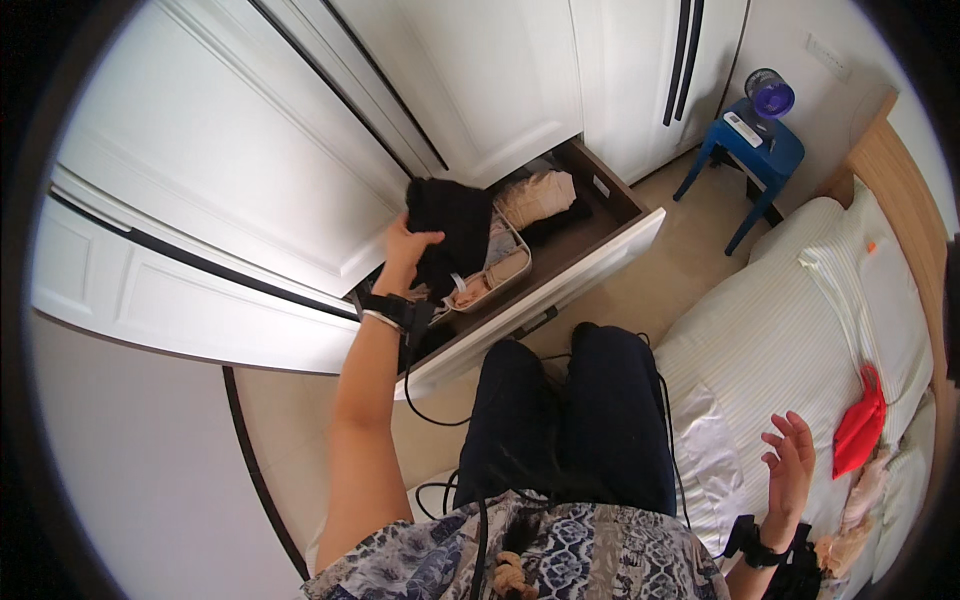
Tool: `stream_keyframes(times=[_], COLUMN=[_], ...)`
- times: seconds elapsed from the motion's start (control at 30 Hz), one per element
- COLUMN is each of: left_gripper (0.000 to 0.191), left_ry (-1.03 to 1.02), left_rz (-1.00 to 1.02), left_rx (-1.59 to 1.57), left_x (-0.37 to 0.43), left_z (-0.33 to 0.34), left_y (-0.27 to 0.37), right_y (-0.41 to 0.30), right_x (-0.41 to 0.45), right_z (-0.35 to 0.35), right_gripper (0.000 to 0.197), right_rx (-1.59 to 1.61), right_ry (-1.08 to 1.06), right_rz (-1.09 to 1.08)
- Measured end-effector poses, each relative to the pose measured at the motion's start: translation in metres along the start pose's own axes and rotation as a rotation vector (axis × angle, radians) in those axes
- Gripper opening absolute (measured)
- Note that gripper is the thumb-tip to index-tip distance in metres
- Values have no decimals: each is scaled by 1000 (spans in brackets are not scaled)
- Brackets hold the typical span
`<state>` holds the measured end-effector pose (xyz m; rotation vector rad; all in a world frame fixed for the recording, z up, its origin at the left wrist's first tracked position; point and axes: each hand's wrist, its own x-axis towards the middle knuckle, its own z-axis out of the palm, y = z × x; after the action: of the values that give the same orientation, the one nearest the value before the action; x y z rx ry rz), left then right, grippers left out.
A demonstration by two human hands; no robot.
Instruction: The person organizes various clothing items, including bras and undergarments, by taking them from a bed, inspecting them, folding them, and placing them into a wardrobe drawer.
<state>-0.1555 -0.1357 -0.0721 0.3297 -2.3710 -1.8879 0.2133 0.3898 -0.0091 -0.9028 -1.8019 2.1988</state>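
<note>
My left hand (409, 251) grips a folded black garment (457, 221) over the left part of a pulled-out drawer (585, 232). Below the garment, a white-rimmed storage box (517, 266) holds folded clothes in light colours; part of it is hidden. A beige folded garment (536, 199) lies in the drawer to the right of the box. Over the bed, my right hand (791, 457) is held with its fingers apart and nothing in it. Close to it lies a red fabric item (859, 427) with a strap.
White wardrobe doors (465, 75) rise behind the drawer. A blue stool (780, 150) carries a small fan (771, 97). At the right is a bed with striped bedding (757, 315) and a wooden headboard (900, 180). Black cables (439, 424) hang around my legs.
</note>
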Motion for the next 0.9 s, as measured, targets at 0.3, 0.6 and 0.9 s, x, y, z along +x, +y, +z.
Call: stream_keyframes(times=[0.3,0.6,0.9], left_gripper=[61,55,56], left_ry=[-74,-165,89], left_rz=[397,549,1109], left_rx=[744,936,1201], left_x=[56,80,128], left_z=[108,210,222], left_y=[-47,-22,-82], right_y=[8,3,10], right_x=[18,45,65], right_z=[15,24,34], right_gripper=[38,37,37], right_rx=[-4,-64,-77], right_ry=[35,68,67], right_rz=[102,168,241])
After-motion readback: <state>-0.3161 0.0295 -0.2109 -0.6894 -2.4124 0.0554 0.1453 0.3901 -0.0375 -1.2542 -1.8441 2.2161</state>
